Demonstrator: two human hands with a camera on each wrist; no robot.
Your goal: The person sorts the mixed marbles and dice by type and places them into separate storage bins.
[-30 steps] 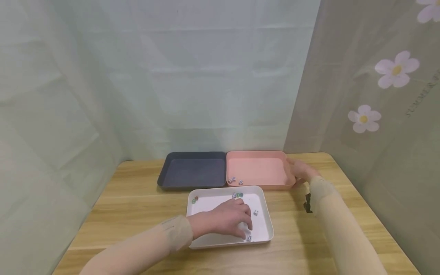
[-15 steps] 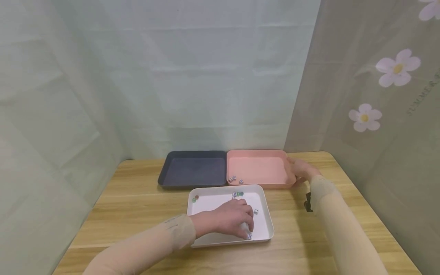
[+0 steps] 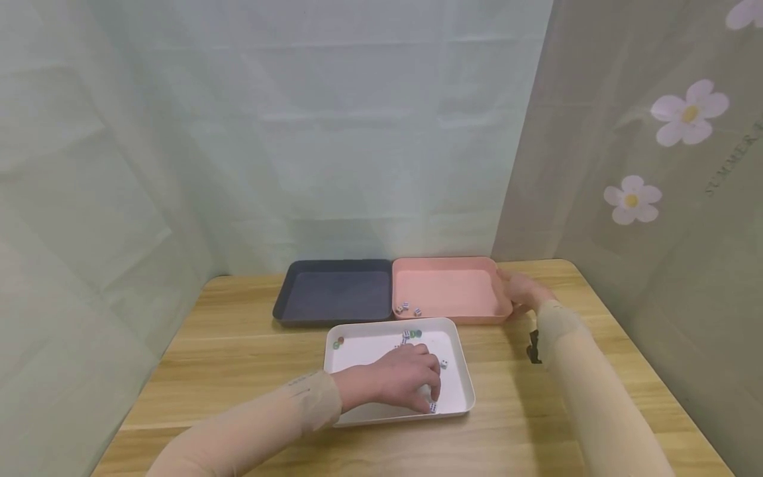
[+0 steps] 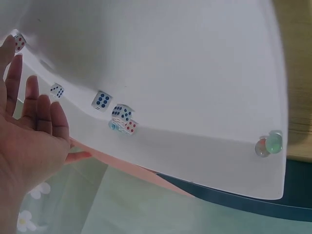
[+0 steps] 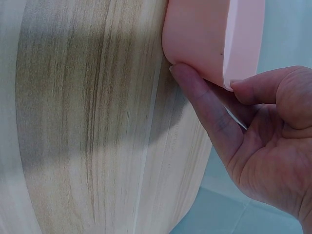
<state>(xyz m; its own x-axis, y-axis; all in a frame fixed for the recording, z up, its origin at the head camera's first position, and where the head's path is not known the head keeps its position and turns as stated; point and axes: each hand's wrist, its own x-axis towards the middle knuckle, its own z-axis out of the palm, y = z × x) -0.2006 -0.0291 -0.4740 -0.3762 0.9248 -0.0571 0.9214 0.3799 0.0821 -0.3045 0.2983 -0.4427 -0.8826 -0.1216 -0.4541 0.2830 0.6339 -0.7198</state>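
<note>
My left hand [image 3: 405, 376] reaches into the white tray [image 3: 465, 391], thumb and index finger pinching a die [image 3: 433, 408] by the near wall. The left wrist view shows this die [image 4: 19, 43] with red pips at the fingertips, the other fingers loosely extended. A loose die [image 3: 444, 364] lies to the right of the hand. More dice [image 4: 122, 112] cluster by the far wall, beside green-blue marbles [image 3: 416, 334]. My right hand [image 3: 523, 291] grips the right end of the pink tray [image 3: 451, 291], thumb on its rim [image 5: 230, 85] and fingers underneath.
A dark blue tray [image 3: 336, 295] stands left of the pink one, side by side. Several dice [image 3: 405, 307] lie in the pink tray's near left corner. Two marbles [image 4: 274, 143] sit in the white tray's far left corner. A small black object [image 3: 534, 348] lies near the right sleeve.
The left thumb and index finger have closed together on the die at the near wall, the hand shifting slightly right. My right hand keeps its grip on the pink tray.
</note>
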